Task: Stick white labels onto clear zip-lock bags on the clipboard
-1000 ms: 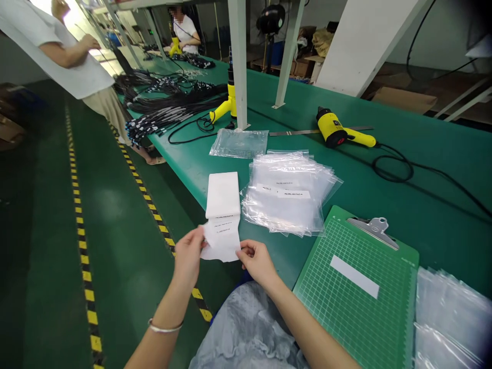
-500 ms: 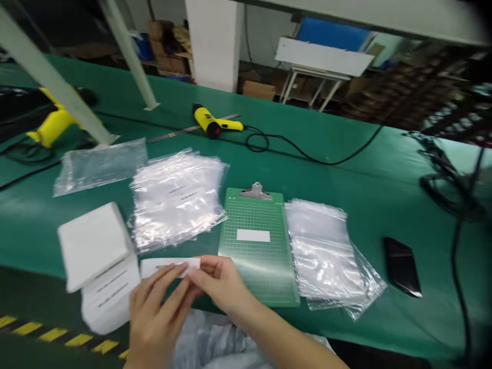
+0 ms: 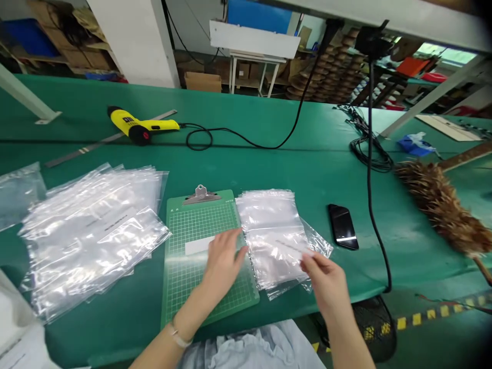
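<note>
Green gridded clipboard [image 3: 180,287], clear plastic bags [image 3: 269,251], yellow-and-black heat gun [image 3: 132,125], green workbench [image 3: 269,169]

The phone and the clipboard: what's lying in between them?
In the head view, a stack of clear plastic bags lies between the phone and the clipboard.

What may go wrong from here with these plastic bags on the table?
The loose bags by the right hand are slippery and lie close to the table's front edge, so they might slide off. They also overlap the clipboard, so a careless pull could shift it. The black cable beside that hand might catch it and disturb the phone.
</note>
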`<state>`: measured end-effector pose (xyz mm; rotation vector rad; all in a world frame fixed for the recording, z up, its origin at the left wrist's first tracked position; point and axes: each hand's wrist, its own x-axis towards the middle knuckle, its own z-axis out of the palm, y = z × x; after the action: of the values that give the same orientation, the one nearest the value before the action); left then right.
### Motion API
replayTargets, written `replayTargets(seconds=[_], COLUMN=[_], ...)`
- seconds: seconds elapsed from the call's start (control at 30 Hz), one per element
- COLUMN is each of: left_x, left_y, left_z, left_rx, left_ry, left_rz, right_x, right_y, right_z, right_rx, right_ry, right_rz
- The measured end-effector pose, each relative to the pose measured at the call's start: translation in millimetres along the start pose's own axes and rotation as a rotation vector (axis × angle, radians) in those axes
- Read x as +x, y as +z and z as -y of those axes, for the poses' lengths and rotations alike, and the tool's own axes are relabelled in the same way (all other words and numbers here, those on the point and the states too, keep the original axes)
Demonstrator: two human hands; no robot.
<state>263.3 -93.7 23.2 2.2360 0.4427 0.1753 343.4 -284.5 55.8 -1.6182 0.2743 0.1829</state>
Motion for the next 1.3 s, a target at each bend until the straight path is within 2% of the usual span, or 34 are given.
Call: replayTargets(seconds=[0.07,0.13,0.2,0.27,0.37,0.47,0.53,0.6,0.67,0.73,0.83,0.9,0.97,1.1,1.2,1.3], left_x=[16.7,26.5,30.7,32.4,32.3,21.4,4.3,-18.7,-42.4,-61.3,-72.1,-68.0,-59.2,-44.4,-38.7,-34.0], left_y=[30.0,57.5,75.8,80.2,58.8,13.8,-16.7,-38.1,-47.3,-47.6,-47.0,-53.2,-65.3,-93.6,-107.7,-114.9], left_z=[-12.6,-20.0,-23.5,-25.7,-28.4,-22.9,-8.9,12.8,36.7,56.0,70.4,75.8,85.2,119.7,138.7,140.8], left_rx=[0.224,0.342,0.382,0.387,0.380,0.386,0.464,0.588,0.671,0.696,0.643,0.596,0.614,0.792,0.843,0.824], left_ry=[0.192,0.345,0.372,0.347,0.325,0.335,0.416,0.451,0.411,0.349,0.282,0.225,0.131,-0.058,-0.042,0.021], left_rz=[0.067,0.166,0.187,0.156,0.112,0.029,-0.064,-0.087,-0.052,0.005,0.081,0.079,0.023,-0.094,-0.083,-0.048], right_x=[12.1,17.5,17.7,16.1,15.8,17.4,17.7,17.1,16.2,14.9,13.0,12.6,13.5,16.4,15.5,11.4], right_y=[-21.9,-37.4,-46.7,-51.2,-51.7,-47.2,-42.2,-35.8,-27.5,-16.8,4.4,21.6,40.6,79.0,104.4,126.1], right_z=[8.0,14.8,19.0,21.2,24.0,28.6,30.8,30.5,27.5,23.0,16.8,13.5,9.9,-0.3,-9.8,-18.8], right_rx=[0.171,0.264,0.289,0.294,0.310,0.326,0.312,0.282,0.257,0.235,0.201,0.189,0.192,0.229,0.271,0.266], right_ry=[0.029,0.029,0.026,0.033,0.051,0.044,0.046,0.065,0.089,0.122,0.192,0.228,0.272,0.406,0.461,0.477], right_rz=[-0.184,-0.255,-0.277,-0.285,-0.273,-0.275,-0.273,-0.259,-0.240,-0.217,-0.164,-0.094,-0.015,0.138,0.267,0.328])
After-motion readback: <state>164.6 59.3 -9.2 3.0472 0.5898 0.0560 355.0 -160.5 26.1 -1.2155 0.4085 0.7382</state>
